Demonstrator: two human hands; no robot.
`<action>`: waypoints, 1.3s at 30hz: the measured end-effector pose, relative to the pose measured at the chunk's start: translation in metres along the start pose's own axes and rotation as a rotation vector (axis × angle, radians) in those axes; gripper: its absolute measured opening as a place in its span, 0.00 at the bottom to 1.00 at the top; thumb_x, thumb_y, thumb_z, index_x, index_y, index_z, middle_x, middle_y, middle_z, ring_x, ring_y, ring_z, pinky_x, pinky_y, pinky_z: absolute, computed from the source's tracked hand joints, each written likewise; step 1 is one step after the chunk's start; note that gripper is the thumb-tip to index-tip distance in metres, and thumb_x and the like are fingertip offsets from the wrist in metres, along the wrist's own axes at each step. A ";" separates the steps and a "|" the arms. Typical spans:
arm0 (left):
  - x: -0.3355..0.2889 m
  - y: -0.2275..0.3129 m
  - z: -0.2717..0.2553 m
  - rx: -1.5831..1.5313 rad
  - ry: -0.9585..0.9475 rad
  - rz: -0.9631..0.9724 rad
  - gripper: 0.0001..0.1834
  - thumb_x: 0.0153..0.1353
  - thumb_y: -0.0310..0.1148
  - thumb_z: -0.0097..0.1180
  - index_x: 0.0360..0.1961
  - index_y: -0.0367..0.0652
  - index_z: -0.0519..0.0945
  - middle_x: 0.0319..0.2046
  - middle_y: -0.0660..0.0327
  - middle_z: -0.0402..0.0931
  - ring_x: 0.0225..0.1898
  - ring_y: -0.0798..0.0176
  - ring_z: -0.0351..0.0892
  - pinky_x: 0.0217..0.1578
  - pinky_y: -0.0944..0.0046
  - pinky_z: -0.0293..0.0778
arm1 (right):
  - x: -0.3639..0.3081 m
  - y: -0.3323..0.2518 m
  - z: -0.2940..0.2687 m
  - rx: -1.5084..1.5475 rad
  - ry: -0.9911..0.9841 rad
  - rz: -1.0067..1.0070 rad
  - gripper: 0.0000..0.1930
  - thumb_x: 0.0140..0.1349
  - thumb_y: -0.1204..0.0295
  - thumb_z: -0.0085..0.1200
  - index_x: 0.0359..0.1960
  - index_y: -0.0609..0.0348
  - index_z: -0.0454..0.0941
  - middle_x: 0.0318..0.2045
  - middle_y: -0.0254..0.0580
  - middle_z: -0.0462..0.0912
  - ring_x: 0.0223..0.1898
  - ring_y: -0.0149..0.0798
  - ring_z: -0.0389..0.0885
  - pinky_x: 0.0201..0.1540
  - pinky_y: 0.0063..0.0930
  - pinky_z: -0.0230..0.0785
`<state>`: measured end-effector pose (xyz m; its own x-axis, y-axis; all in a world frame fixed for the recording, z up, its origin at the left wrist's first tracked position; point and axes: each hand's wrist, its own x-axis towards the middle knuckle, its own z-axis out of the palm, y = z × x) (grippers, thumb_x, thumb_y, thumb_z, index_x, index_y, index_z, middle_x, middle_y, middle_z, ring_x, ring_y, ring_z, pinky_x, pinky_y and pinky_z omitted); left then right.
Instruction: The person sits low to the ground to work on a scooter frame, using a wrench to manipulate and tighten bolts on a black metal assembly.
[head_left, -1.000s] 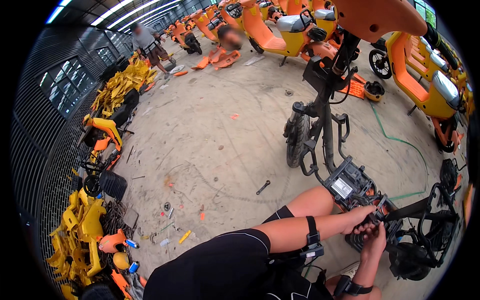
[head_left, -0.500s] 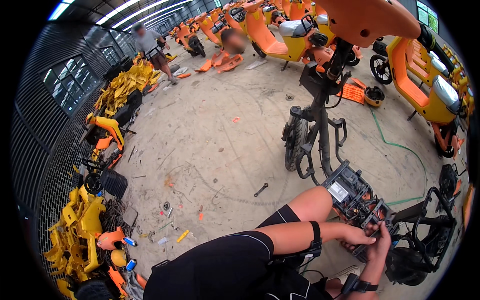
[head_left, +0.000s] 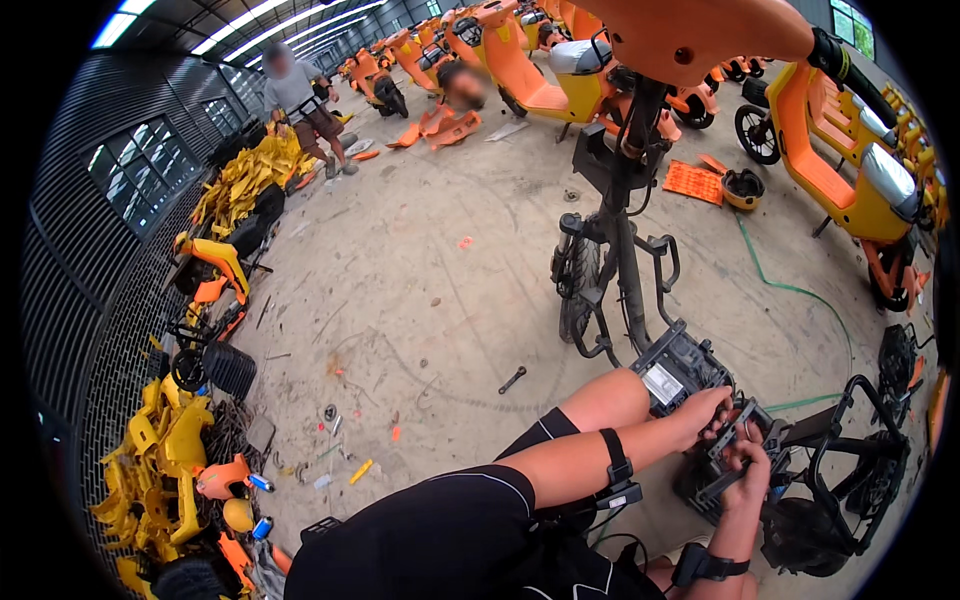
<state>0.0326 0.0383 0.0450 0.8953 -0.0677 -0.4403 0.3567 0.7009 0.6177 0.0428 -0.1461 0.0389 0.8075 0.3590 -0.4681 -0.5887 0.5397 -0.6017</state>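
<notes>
A stripped scooter frame point(head_left: 625, 265) stands at my right, its orange front panel point(head_left: 710, 40) still on the steering column. Low on it sits a black electronics tray point(head_left: 683, 365) with a white label and loose wiring behind it. My left hand point(head_left: 703, 418) is over the wiring at the tray's rear, fingers pinched together. Close beside it, my right hand point(head_left: 746, 472) curls its fingers at a black bracket point(head_left: 715, 487). Whatever is between the fingers of either hand is too small or hidden to make out.
A wrench point(head_left: 513, 380) lies on the concrete floor left of my knee. Yellow panels point(head_left: 165, 450) are heaped along the left wall. A green hose point(head_left: 790, 285) and a yellow helmet point(head_left: 743, 190) lie at right. Another person point(head_left: 300, 100) stands far left; many scooters point(head_left: 530, 75) line the back.
My left hand has moved up and forward from beside my right hand onto the wiring. My right hand has shifted slightly left. The distant person has stepped a little nearer.
</notes>
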 end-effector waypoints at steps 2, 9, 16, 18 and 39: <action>0.001 0.003 0.003 -0.099 0.005 0.022 0.18 0.73 0.49 0.47 0.34 0.47 0.72 0.21 0.67 0.68 0.18 0.75 0.63 0.17 0.73 0.59 | -0.001 0.015 0.015 0.056 0.110 -0.007 0.14 0.59 0.84 0.44 0.48 0.67 0.73 0.53 0.50 0.82 0.47 0.37 0.83 0.46 0.20 0.78; 0.011 -0.014 0.007 -0.211 0.071 0.167 0.15 0.72 0.47 0.50 0.35 0.48 0.75 0.27 0.68 0.71 0.24 0.74 0.69 0.22 0.72 0.65 | -0.013 0.013 0.032 0.088 -0.078 0.056 0.29 0.50 0.88 0.38 0.57 0.64 0.71 0.59 0.49 0.78 0.56 0.40 0.79 0.66 0.35 0.70; -0.007 -0.006 0.034 -0.093 0.075 0.246 0.17 0.74 0.47 0.46 0.34 0.47 0.74 0.28 0.69 0.69 0.27 0.75 0.68 0.28 0.73 0.69 | -0.010 0.034 0.018 0.187 -0.201 0.092 0.37 0.48 0.87 0.38 0.66 0.60 0.67 0.61 0.45 0.74 0.63 0.41 0.71 0.70 0.36 0.62; -0.010 -0.006 0.037 -0.069 0.033 0.268 0.17 0.75 0.47 0.45 0.33 0.46 0.74 0.28 0.69 0.69 0.27 0.75 0.68 0.29 0.74 0.70 | -0.014 0.036 0.022 0.216 -0.221 0.057 0.37 0.48 0.87 0.37 0.66 0.60 0.66 0.63 0.46 0.72 0.68 0.42 0.68 0.71 0.38 0.61; -0.033 -0.026 0.017 0.069 -0.183 0.378 0.23 0.78 0.48 0.39 0.29 0.44 0.72 0.22 0.66 0.70 0.18 0.74 0.69 0.20 0.72 0.66 | -0.044 0.058 0.056 0.230 0.027 -0.011 0.33 0.54 0.86 0.39 0.64 0.52 0.69 0.53 0.37 0.76 0.50 0.34 0.79 0.52 0.27 0.73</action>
<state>-0.0020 0.0105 0.0545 0.9969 0.0559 -0.0551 0.0054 0.6515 0.7586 -0.0249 -0.0879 0.0606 0.8106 0.3334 -0.4814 -0.5537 0.7040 -0.4448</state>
